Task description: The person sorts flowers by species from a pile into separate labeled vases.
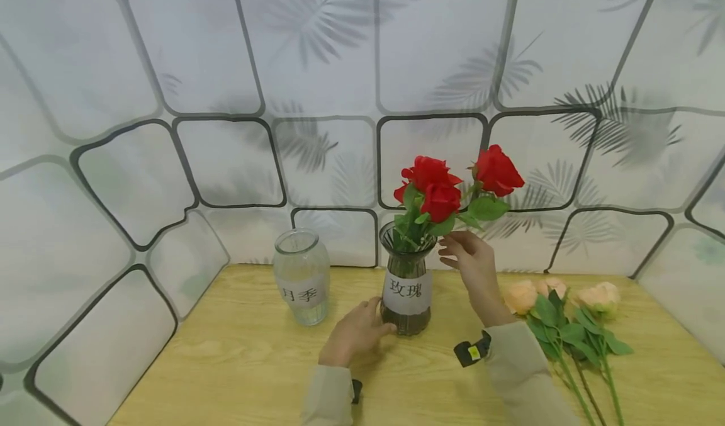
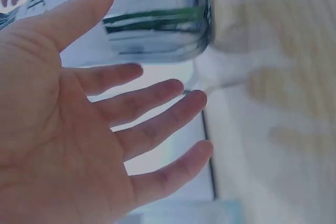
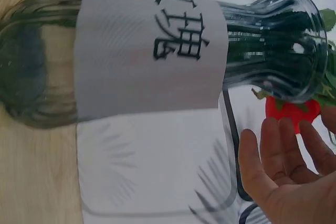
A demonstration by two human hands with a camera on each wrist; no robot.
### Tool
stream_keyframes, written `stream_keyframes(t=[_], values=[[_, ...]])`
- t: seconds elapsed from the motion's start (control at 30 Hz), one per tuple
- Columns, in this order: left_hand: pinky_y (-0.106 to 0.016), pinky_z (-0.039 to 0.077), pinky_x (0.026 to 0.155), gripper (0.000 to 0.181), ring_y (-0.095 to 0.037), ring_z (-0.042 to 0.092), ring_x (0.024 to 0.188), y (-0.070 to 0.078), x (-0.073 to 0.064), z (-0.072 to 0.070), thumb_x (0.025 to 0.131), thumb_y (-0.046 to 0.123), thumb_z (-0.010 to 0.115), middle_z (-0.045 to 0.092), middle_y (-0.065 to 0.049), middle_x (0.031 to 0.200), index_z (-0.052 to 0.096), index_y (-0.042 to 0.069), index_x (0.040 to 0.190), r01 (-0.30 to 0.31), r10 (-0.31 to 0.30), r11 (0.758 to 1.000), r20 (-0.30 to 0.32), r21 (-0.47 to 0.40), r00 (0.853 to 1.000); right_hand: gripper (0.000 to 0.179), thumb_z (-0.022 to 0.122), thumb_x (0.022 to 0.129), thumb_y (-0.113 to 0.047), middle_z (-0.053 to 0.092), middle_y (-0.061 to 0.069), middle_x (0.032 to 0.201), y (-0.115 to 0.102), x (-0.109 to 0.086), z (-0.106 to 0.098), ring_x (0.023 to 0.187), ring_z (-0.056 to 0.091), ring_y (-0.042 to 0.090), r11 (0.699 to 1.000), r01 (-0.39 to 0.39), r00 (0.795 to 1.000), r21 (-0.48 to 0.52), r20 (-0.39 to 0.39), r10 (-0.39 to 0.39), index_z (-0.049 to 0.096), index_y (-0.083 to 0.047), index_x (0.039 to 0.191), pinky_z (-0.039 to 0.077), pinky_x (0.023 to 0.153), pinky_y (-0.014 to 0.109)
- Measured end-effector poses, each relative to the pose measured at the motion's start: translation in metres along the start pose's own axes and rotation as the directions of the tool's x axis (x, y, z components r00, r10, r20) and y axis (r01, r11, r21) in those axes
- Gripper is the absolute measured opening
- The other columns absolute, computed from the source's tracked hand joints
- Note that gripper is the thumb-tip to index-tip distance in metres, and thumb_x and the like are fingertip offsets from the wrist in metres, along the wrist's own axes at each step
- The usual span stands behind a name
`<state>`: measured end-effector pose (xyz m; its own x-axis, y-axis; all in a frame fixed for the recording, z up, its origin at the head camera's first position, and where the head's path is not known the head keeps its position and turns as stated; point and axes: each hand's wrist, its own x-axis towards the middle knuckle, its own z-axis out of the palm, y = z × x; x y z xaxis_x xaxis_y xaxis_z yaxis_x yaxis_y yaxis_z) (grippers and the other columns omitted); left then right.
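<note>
**Red roses (image 1: 442, 201) stand in a glass vase (image 1: 408, 263)**

We see the vase upright near the back of the wooden table (image 1: 238, 363), a white paper label (image 1: 408, 292) round its middle. Beside its base we find the left hand (image 1: 357, 331), fingers spread apart and gripping nothing; we cannot tell whether its thumb touches the glass. The right hand (image 1: 472, 265) is by the rim, its fingers loosely bent and apart, with nothing clamped between them that we can see. Above it, one rose (image 1: 498, 171) leans out to the right of the others. To the left we notice a labelled glass jar (image 1: 303, 265); to the right, peach flowers (image 1: 597, 299) lie on the table, their stems toward us.
</note>
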<state>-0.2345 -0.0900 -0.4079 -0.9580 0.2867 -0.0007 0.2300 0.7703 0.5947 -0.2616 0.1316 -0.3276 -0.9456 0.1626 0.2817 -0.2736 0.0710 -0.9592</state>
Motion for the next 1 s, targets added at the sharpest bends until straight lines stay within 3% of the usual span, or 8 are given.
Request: stream_keyframes(t=[0.17, 0.3, 0.4, 0.5, 0.63, 0.7, 0.8, 1.0], values=[[-0.056, 0.052, 0.097, 0.061, -0.040, 0.063, 0.112, 0.000, -0.018, -0.016, 0.098, 0.035, 0.069, 0.060, -0.025, 0.132, 0.053, -0.002, 0.142, -0.068, 0.076, 0.987, -0.046, 0.146, 0.996, 0.029, 0.053, 0.106, -0.009, 0.069, 0.007, 0.106, 0.003, -0.009, -0.021, 0.086, 0.067, 0.006, 0.997, -0.003, 1.000, -0.073, 0.031, 0.006, 0.058, 0.010, 0.127, 0.059, 0.083, 0.025], [-0.049, 0.058, 0.086, 0.051, -0.036, 0.066, 0.103, 0.000, -0.034, -0.027, 0.097, 0.031, 0.071, 0.064, -0.022, 0.123, 0.060, -0.002, 0.134, -0.148, 0.184, 0.956, -0.127, 0.253, 0.975, 0.034, 0.053, 0.107, -0.011, 0.066, 0.020, 0.119, 0.007, -0.015, -0.038, 0.086, 0.065, 0.000, 0.986, -0.001, 0.998, -0.168, 0.056, 0.011, 0.056, 0.010, 0.133, 0.058, 0.081, 0.021], [-0.041, 0.060, 0.074, 0.045, -0.030, 0.068, 0.092, -0.003, -0.044, -0.034, 0.096, 0.028, 0.072, 0.067, -0.019, 0.114, 0.064, -0.002, 0.128, -0.194, 0.285, 0.916, -0.227, 0.352, 0.931, 0.035, 0.054, 0.106, -0.011, 0.062, 0.027, 0.124, 0.010, -0.021, -0.051, 0.086, 0.064, -0.002, 0.973, 0.018, 0.998, -0.228, 0.067, -0.003, 0.055, 0.009, 0.134, 0.058, 0.081, 0.020], [-0.035, 0.060, 0.066, 0.040, -0.025, 0.068, 0.083, -0.010, -0.054, -0.038, 0.093, 0.025, 0.076, 0.068, -0.015, 0.107, 0.066, -0.001, 0.122, -0.209, 0.377, 0.874, -0.339, 0.439, 0.862, 0.035, 0.055, 0.106, -0.011, 0.062, 0.027, 0.121, 0.016, -0.026, -0.064, 0.086, 0.063, -0.002, 0.957, 0.075, 0.996, -0.280, 0.076, -0.056, 0.055, 0.010, 0.134, 0.058, 0.078, 0.019], [-0.031, 0.059, 0.061, 0.038, -0.022, 0.067, 0.075, -0.020, -0.064, -0.043, 0.089, 0.020, 0.080, 0.069, -0.013, 0.103, 0.067, -0.002, 0.116, -0.203, 0.446, 0.851, -0.465, 0.484, 0.765, 0.034, 0.057, 0.105, -0.010, 0.063, 0.026, 0.117, 0.021, -0.033, -0.082, 0.085, 0.061, -0.005, 0.927, 0.142, 0.989, -0.348, 0.077, -0.123, 0.056, 0.010, 0.132, 0.058, 0.074, 0.018], [-0.029, 0.057, 0.056, 0.037, -0.020, 0.064, 0.069, -0.025, -0.069, -0.046, 0.087, 0.017, 0.082, 0.068, -0.013, 0.100, 0.067, -0.003, 0.114, -0.191, 0.455, 0.852, -0.512, 0.487, 0.728, 0.034, 0.059, 0.104, -0.009, 0.064, 0.025, 0.115, 0.024, -0.036, -0.090, 0.085, 0.060, -0.007, 0.911, 0.169, 0.986, -0.376, 0.074, -0.152, 0.057, 0.010, 0.131, 0.058, 0.072, 0.017], [-0.027, 0.054, 0.053, 0.037, -0.017, 0.058, 0.063, -0.034, -0.073, -0.048, 0.085, 0.013, 0.084, 0.067, -0.012, 0.097, 0.067, -0.003, 0.113, -0.158, 0.435, 0.869, -0.570, 0.470, 0.697, 0.033, 0.060, 0.103, -0.007, 0.065, 0.021, 0.111, 0.029, -0.039, -0.102, 0.083, 0.059, -0.008, 0.899, 0.181, 0.983, -0.399, 0.068, -0.168, 0.056, 0.012, 0.130, 0.057, 0.069, 0.016], [-0.034, 0.061, 0.058, 0.045, -0.030, 0.070, 0.078, -0.050, -0.074, -0.050, 0.079, 0.006, 0.086, 0.069, -0.021, 0.101, 0.063, -0.008, 0.116, -0.127, 0.417, 0.884, -0.635, 0.450, 0.650, 0.037, 0.061, 0.103, -0.012, 0.066, 0.001, 0.107, 0.030, -0.049, -0.131, 0.083, 0.056, -0.012, 0.856, 0.160, 0.987, -0.491, 0.065, -0.148, 0.057, 0.010, 0.131, 0.054, 0.065, 0.014]])
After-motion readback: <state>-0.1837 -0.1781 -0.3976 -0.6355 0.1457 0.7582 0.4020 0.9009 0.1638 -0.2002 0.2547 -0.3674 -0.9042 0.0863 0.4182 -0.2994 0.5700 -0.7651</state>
